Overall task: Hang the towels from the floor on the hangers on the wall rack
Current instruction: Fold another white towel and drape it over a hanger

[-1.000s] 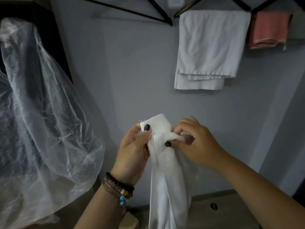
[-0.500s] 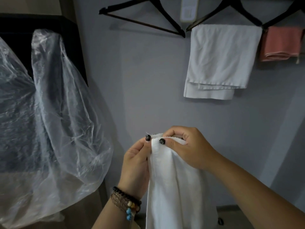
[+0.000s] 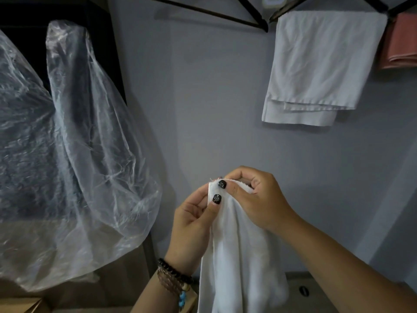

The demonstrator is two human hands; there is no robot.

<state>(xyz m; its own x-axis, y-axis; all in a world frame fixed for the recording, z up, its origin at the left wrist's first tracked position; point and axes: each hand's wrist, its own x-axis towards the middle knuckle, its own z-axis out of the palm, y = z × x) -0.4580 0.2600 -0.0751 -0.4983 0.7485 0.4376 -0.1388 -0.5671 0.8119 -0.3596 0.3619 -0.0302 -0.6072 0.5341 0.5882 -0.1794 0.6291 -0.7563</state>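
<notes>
A white towel [image 3: 239, 256] hangs down in front of me, held at its top edge. My left hand [image 3: 191, 224] pinches the towel's upper left corner between thumb and fingers. My right hand [image 3: 255, 197] pinches the top edge just beside it, thumb in front. On the wall above, an empty dark hanger [image 3: 209, 13] hangs at top centre. To its right a folded white towel [image 3: 316, 68] drapes over another hanger, and a pink towel [image 3: 401, 44] hangs at the far right edge.
A large clear plastic sheet [image 3: 67, 154] covers a dark frame on the left and bulges toward the middle. The grey wall [image 3: 214, 98] stands straight ahead. A strip of floor [image 3: 300, 290] and a cardboard box corner [image 3: 33, 306] show at the bottom.
Both hands worked along the towel's top edge and now pinch it close together at one corner. The view tilted, so the hangers sit higher in the frame.
</notes>
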